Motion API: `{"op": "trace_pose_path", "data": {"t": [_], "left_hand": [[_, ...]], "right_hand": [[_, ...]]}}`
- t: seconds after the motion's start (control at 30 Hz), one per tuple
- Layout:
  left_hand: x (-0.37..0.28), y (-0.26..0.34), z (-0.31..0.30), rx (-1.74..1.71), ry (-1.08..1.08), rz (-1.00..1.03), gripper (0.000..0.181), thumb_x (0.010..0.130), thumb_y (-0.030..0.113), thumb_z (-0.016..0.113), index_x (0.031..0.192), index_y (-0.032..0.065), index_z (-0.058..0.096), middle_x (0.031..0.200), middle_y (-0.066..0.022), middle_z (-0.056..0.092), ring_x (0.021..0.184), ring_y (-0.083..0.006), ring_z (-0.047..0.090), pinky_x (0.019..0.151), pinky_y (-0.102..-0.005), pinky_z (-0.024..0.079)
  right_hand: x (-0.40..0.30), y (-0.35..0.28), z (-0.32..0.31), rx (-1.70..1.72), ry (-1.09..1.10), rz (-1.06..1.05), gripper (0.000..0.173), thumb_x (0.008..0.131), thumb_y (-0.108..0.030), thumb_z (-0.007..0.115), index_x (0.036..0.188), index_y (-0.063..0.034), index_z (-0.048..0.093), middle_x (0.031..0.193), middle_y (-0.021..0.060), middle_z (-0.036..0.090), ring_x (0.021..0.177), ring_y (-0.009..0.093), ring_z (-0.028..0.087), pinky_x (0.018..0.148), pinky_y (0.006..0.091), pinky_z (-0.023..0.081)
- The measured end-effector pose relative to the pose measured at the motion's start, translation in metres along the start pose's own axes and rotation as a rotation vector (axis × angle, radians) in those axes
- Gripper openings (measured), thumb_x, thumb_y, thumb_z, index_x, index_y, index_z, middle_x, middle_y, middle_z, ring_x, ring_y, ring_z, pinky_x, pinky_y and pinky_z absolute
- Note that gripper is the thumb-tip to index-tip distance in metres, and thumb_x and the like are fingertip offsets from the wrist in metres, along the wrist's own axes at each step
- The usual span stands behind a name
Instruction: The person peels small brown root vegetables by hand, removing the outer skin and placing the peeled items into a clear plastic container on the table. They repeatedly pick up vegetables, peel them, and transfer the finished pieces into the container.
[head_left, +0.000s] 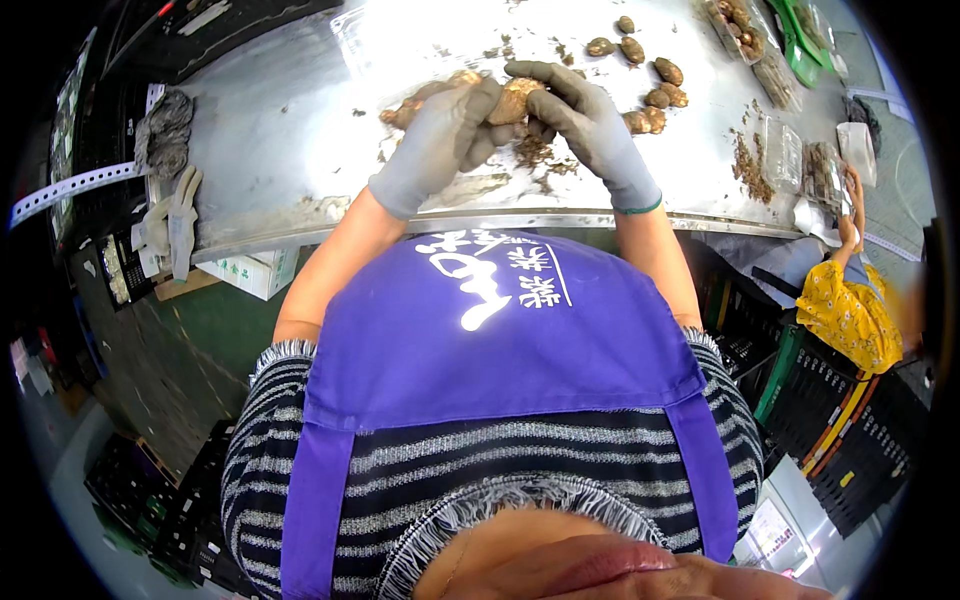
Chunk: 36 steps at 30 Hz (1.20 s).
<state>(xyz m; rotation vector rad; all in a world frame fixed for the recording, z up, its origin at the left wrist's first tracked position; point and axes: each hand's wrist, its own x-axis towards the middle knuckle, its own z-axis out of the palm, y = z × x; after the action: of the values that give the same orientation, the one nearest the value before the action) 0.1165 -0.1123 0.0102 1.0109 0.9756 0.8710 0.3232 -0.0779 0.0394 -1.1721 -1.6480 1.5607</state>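
Between my two gloved hands, just above the metal table (255, 142), is a brown taro corm (514, 102). My left hand (450, 135), in a grey coated work glove, grips its left side. The thumb and fingers of my right hand (581, 112), gloved alike, hold the right side. Several more corms (405, 112) lie beyond and to the left of my left hand, partly hidden by it. To the right of my right hand, loose small corms (631, 51) are spread over the tabletop. Soil crumbs (534, 154) lie beneath my hands.
Clear plastic boxes of corms (739, 30) stand at the far right, near a green plastic tool (801, 45). At the right end, a co-worker's hands (853, 202) touch a filled clear box (823, 172). White gloves (182, 217) and a dark crumpled cloth (165, 131) hang at the left edge.
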Motion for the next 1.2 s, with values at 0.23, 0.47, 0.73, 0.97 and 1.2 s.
{"op": "trace_pose_path", "data": {"t": [0.23,0.47,0.73,0.97,1.2], "left_hand": [[-0.041,0.009,-0.049,0.048,0.189,-0.073,0.033,0.101,0.028,0.062,0.118,-0.0001,0.064,0.078,0.0009,0.057,0.065,-0.0054,0.051,0.056,-0.0206,0.043],[-0.081,-0.031,-0.126,0.268,0.427,0.084,0.036,0.096,0.016,0.060,0.129,-0.0004,0.059,0.095,-0.0035,0.062,0.074,-0.0066,0.054,0.062,-0.0206,0.043],[-0.084,-0.035,-0.137,0.361,0.235,0.041,0.038,0.095,0.019,0.067,0.125,-0.0024,0.061,0.104,-0.0077,0.067,0.085,-0.0120,0.061,0.074,-0.0254,0.050],[-0.079,-0.056,-0.147,0.210,0.301,-0.036,0.038,0.098,0.021,0.066,0.127,-0.0020,0.059,0.113,-0.0103,0.065,0.090,-0.0142,0.062,0.078,-0.0277,0.052],[-0.038,-0.085,-0.151,-0.156,0.315,0.008,0.053,0.103,0.025,0.062,0.143,-0.0054,0.044,0.111,-0.0087,0.061,0.099,-0.0132,0.061,0.086,-0.0260,0.053]], "right_hand": [[0.004,-0.001,0.064,0.156,0.044,0.055,0.034,0.098,-0.016,0.064,0.126,0.0032,0.063,0.105,0.0083,0.069,0.087,0.012,0.065,0.078,0.0258,0.054],[0.023,0.017,0.064,-0.040,0.327,0.000,0.033,0.099,-0.017,0.065,0.126,0.0021,0.063,0.103,0.0063,0.069,0.084,0.011,0.063,0.074,0.0249,0.053],[0.065,0.007,0.134,-1.161,-0.166,-0.038,0.050,0.086,-0.030,0.070,0.133,-0.0196,0.058,0.123,0.0080,0.066,0.112,0.028,0.065,0.095,0.0458,0.049],[0.036,0.043,0.147,-1.334,-0.079,-0.604,0.022,0.091,-0.022,0.065,0.113,-0.0183,0.063,0.123,0.0034,0.065,0.113,0.026,0.062,0.100,0.0483,0.044],[0.014,0.031,0.096,-1.010,0.331,-0.386,0.034,0.087,-0.027,0.070,0.118,-0.0148,0.064,0.126,0.0090,0.061,0.116,0.031,0.058,0.101,0.0455,0.044]]}}
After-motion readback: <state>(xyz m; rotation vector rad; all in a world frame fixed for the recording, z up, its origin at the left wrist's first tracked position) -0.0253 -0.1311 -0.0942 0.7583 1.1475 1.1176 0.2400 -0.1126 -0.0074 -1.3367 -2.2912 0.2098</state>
